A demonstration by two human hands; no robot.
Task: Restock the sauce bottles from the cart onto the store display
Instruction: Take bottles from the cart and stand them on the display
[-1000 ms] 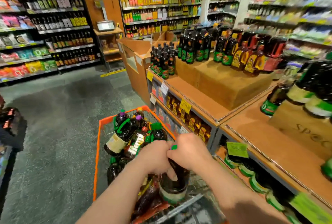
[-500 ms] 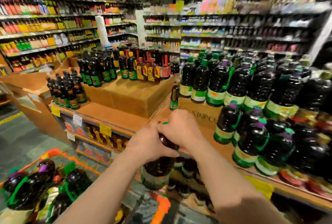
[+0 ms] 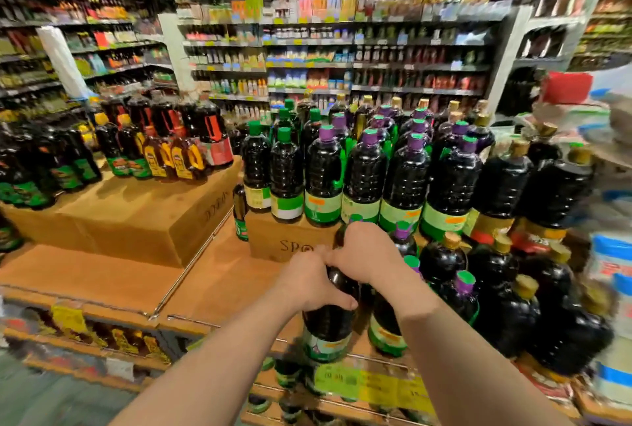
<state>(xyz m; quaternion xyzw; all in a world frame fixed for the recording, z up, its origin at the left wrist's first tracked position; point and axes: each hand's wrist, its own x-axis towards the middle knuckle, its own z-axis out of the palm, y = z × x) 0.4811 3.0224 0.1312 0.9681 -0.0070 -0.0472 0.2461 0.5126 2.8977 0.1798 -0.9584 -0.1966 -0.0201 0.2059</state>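
I hold one dark sauce bottle [image 3: 328, 326] with a green label in both hands, upright over the front edge of the wooden display shelf [image 3: 219, 285]. My left hand [image 3: 309, 283] wraps its shoulder; my right hand [image 3: 364, 253] covers its neck and cap. Just right of it stands another dark bottle [image 3: 384, 326] on the shelf. Behind, a row of large purple- and green-capped bottles [image 3: 362, 179] stands on a cardboard box [image 3: 284, 241]. The cart is out of view.
A second cardboard box [image 3: 143, 217] at left carries smaller dark, yellow- and red-labelled bottles [image 3: 171, 152]. More dark bottles crowd the shelf at right [image 3: 513, 292]. Yellow price tags [image 3: 362, 384] hang on the shelf edge. Store shelving fills the background.
Both hands lifted the bottle out of the orange cart and carried it right and forward to the display. The view swung from the cart to the shelf.
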